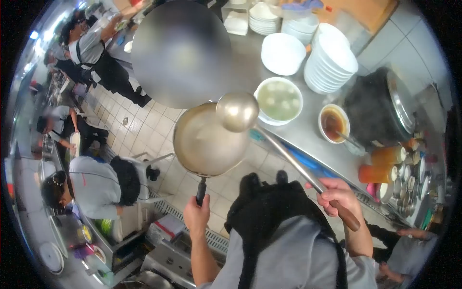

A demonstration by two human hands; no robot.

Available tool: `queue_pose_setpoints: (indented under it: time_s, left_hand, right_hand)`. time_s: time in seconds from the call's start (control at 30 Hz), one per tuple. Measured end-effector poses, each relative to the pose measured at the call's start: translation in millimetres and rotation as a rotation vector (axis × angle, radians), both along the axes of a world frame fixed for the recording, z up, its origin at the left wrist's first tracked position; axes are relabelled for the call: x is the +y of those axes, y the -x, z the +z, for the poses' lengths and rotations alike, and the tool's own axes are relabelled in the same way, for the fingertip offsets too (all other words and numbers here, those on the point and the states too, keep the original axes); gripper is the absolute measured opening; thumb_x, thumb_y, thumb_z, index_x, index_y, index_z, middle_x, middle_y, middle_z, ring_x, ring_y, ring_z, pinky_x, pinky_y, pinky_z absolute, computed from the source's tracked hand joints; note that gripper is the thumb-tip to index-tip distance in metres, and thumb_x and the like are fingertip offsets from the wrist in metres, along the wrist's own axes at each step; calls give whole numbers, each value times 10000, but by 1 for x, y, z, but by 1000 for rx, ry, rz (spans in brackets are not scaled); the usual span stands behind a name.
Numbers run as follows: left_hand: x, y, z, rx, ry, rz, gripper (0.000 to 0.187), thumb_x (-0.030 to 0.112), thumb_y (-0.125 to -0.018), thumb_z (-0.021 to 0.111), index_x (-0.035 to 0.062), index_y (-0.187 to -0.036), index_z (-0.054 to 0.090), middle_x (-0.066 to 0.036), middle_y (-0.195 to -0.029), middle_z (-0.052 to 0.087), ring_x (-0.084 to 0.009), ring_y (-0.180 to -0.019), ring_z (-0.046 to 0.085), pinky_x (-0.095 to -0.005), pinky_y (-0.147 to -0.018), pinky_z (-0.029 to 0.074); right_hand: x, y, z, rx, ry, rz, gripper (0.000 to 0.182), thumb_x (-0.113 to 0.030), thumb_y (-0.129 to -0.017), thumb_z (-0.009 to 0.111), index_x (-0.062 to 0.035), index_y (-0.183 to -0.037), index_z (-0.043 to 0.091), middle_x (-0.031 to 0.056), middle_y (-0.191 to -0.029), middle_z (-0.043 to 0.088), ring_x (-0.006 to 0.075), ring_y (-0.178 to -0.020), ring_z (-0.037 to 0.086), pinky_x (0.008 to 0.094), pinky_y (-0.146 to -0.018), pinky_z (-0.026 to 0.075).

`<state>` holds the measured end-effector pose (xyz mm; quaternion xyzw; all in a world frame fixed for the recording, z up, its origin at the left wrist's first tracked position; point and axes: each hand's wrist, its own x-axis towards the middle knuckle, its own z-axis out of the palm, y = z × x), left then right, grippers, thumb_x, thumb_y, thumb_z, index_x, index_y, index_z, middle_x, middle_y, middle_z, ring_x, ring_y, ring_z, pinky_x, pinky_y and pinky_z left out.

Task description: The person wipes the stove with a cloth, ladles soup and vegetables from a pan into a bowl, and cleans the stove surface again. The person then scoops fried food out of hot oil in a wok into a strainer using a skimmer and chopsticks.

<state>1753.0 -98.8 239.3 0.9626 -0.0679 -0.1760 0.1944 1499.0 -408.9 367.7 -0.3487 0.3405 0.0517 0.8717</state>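
Off the steel desk's [310, 127] edge, a round metal pan [204, 142], left hand [197, 214] closed on its black handle [201, 189]; right hand [333, 196] clasped round a long steel ladle [290, 157]. Both likely rigid, front-heavy; hold by handles.

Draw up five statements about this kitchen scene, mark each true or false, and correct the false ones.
1. The left hand grips the black handle of the pan. True.
2. The right hand is empty. False: it holds a ladle.
3. The bowl of greenish soup stands on the steel counter. True.
4. No utensil rests in the bowl of brown sauce. False: a utensil sticks out of it.
5. In this view, the ladle's round head overlaps both the pan and the edge of the soup bowl. True.
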Motion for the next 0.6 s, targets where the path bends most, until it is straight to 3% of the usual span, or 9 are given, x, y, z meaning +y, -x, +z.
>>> queue_pose_setpoints:
  time_s: [0.2,0.27,0.4,0.6]
  left_hand:
    - [18,8,-16,5,-28,22,477,457,-853,706,-3,-777,609,-210,-711,636,-444,-721,621,-494,-648,480]
    - [18,10,-11,11,-37,28,481,453,-846,716,-18,-808,628,-217,-722,645,-434,-740,642,-475,-659,491]
    - [23,14,-13,44,-77,47,491,463,-841,720,-25,-841,656,-224,-743,658,-424,-756,663,-460,-670,503]
    - [28,40,-4,22,-29,100,444,454,-858,697,13,-832,652,-215,-721,663,-439,-742,649,-483,-661,500]
  right_hand:
    - [0,6,5,93,282,-139,473,-41,-863,584,44,-1326,546,39,-659,553,99,-412,499,237,-379,409]
    - [-4,8,-10,157,506,-97,479,-24,-865,570,22,-1341,544,36,-672,556,111,-425,513,250,-396,428]
    - [-11,6,-12,211,599,-99,483,-25,-880,574,14,-1360,534,27,-693,547,113,-466,535,260,-425,448]
    - [-21,7,-21,319,982,-8,555,-26,-879,619,16,-1418,493,17,-787,586,85,-537,535,251,-469,455]
